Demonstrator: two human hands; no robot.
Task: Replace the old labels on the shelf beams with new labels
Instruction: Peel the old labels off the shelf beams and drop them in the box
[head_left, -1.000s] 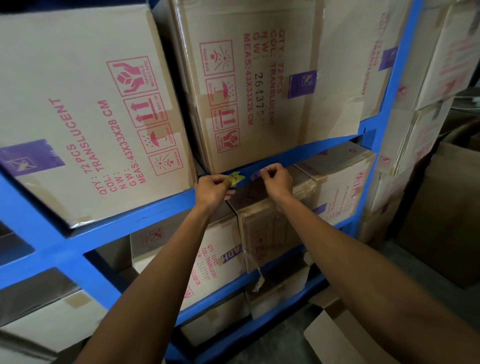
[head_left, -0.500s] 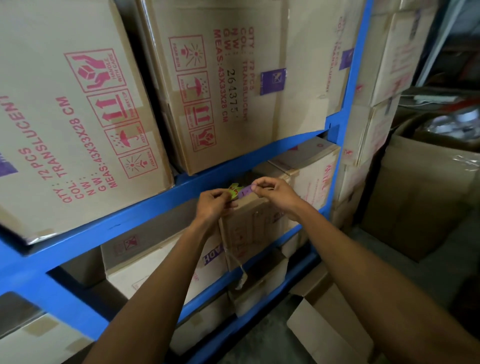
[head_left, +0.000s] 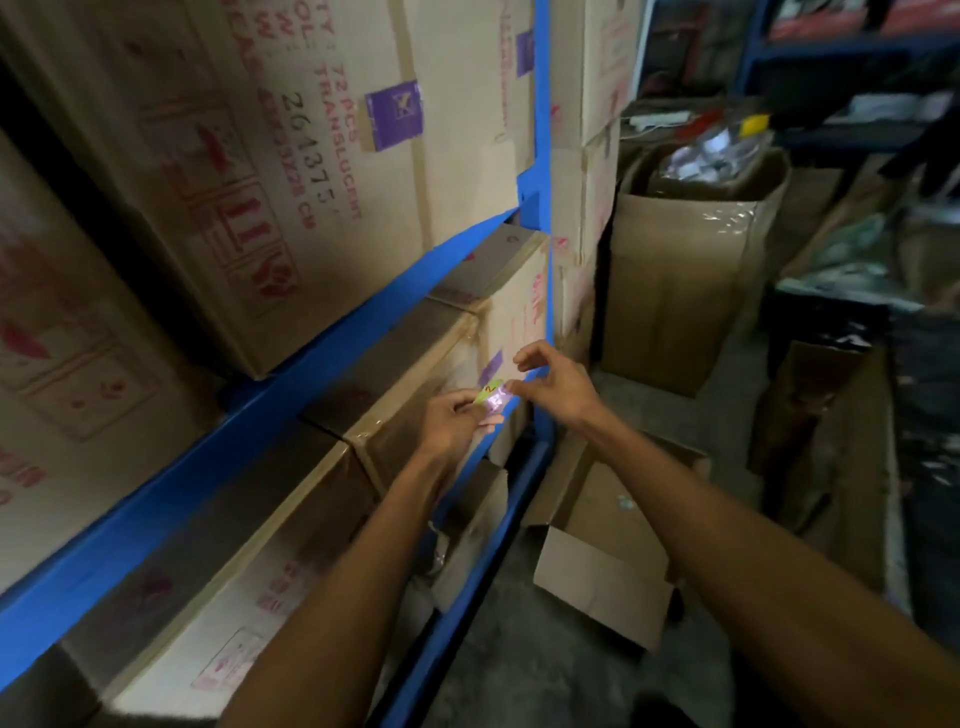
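My left hand (head_left: 454, 421) holds a small yellow-green label (head_left: 485, 392) with a purple label (head_left: 497, 400) against it. My right hand (head_left: 553, 379) pinches the purple label's right end between thumb and a finger, the other fingers curled above. Both hands are in front of the stacked boxes, below the blue shelf beam (head_left: 332, 353) and away from it. The frame is blurred, so the labels' print cannot be read.
Large cardboard boxes (head_left: 322, 156) with red print fill the blue rack above and below the beam. A blue upright (head_left: 540, 130) stands at the right. On the floor are an open empty carton (head_left: 608, 571) and a tall carton (head_left: 685, 270) with plastic-wrapped goods.
Both hands came down and away from the beam, carrying the labels with them. The view swung right and down, bringing the floor cartons into sight.
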